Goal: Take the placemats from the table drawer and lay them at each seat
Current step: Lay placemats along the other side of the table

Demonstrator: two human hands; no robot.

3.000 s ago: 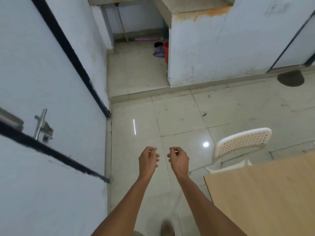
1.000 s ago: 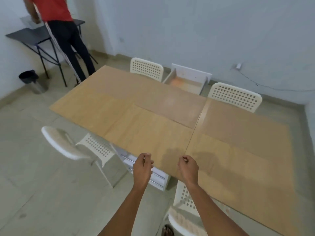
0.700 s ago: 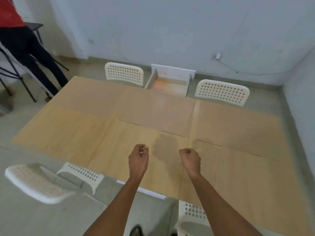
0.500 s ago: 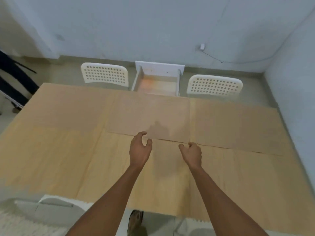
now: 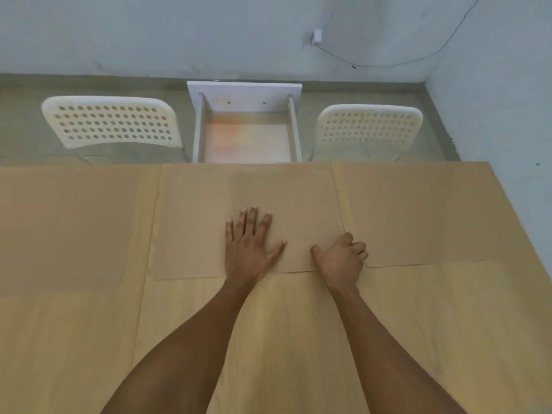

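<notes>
Three tan placemats lie side by side along the far half of the wooden table: a left placemat, a middle placemat and a right placemat. My left hand lies flat and open on the middle placemat, fingers spread. My right hand is curled at that mat's near right corner, thumb on top and fingers bent at its edge where it meets the right placemat. Beyond the far edge, the white table drawer stands pulled out, and nothing shows inside it.
Two white perforated chairs stand at the far side, a left chair and a right chair, either side of the drawer. A pale wall rises behind them and along the right, with a cable and plug on it.
The view swung from the floor to the table and closed in on it. Both hands reached forward onto the middle placemat; my left hand opened flat and my right curled at its corner.
</notes>
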